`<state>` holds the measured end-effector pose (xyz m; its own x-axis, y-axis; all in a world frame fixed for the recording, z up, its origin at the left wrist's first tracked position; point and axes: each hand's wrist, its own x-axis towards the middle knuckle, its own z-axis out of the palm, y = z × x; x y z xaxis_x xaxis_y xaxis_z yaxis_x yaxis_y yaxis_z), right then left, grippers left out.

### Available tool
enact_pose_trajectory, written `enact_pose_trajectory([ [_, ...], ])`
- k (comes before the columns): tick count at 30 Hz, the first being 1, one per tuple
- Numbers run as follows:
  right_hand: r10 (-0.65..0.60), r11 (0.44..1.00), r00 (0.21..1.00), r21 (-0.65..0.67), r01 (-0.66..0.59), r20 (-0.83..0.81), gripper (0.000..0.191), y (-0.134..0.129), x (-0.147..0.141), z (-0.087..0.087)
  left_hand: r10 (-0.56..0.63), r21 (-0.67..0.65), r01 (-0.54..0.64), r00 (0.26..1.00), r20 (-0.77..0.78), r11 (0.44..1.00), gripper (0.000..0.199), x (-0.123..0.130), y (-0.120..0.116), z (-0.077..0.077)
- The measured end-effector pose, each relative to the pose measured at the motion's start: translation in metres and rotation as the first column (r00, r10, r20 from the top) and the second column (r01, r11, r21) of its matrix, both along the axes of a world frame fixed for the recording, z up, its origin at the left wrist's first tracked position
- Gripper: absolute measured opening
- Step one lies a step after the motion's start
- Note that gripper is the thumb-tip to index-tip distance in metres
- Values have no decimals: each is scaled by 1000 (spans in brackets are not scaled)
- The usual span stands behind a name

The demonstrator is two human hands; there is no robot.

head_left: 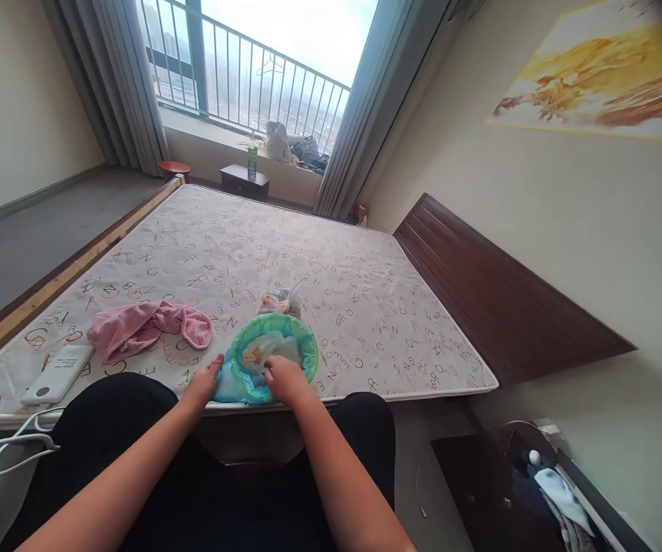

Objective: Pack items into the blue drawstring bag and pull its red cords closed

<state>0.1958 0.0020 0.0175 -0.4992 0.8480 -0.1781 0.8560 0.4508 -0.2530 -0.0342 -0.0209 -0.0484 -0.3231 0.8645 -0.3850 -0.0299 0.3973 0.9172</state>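
Note:
A small trash bin (309, 337) with a green rim stands at the near edge of the mattress, lined with a blue-green garbage bag (232, 383). My left hand (204, 380) is at the bin's left side, closed on the bulging part of that bag; its lower fingers are partly hidden. Over the near rim reaches my right hand (283, 379), its fingers curled together inside the opening. Whatever they pinch is hidden. Beside those fingers lies a crumpled, whitish see-through plastic bag (284, 346) with something orange-brown in it.
Just behind the bin sits a clear bag with orange contents (276, 300). A pink cloth (146, 328) and a white flat box-like device (59, 374) lie left on the mattress (354, 284). White hangers (20, 445) are at lower left; a dark headboard (497, 299) borders the right.

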Motion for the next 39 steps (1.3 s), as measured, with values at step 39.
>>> enact_pose_trajectory([
  [39,338,925,935,142,-351,110,17,-80,10,-44,-413,-319,359,225,-883,877,31,-20,17,124],
])
